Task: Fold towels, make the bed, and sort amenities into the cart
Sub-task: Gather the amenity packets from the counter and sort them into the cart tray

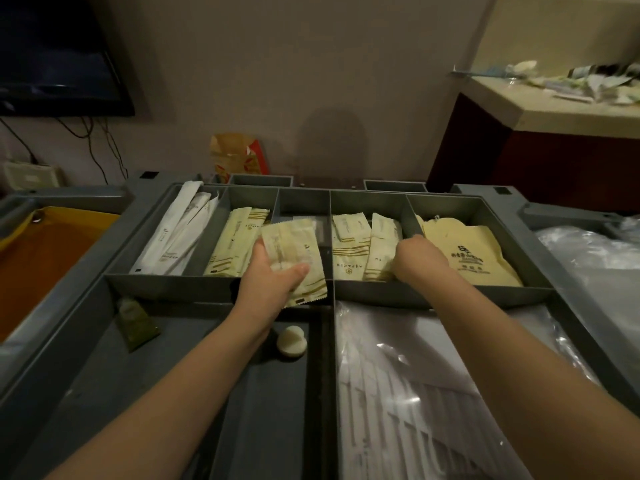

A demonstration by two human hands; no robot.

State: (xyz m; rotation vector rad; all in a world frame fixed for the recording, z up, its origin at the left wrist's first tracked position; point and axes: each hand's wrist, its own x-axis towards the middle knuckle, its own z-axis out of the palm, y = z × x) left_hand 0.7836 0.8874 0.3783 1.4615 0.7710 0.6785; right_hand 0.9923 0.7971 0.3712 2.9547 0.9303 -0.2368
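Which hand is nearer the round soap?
Left. The left hand, holding a packet, is just beyond the round soap; the right hand is farther right, in a tray compartment.

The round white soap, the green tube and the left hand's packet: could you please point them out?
round white soap [292, 342]: head view, middle of its top face.
green tube [136, 325]: head view, middle of its body.
pale yellow packet [292, 241]: head view, bare upper face.

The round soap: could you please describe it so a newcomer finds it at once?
Find the grey cart, then its big near-left bin. The soap lies near the bin's right wall, pale and round, unlike the flat green tube.
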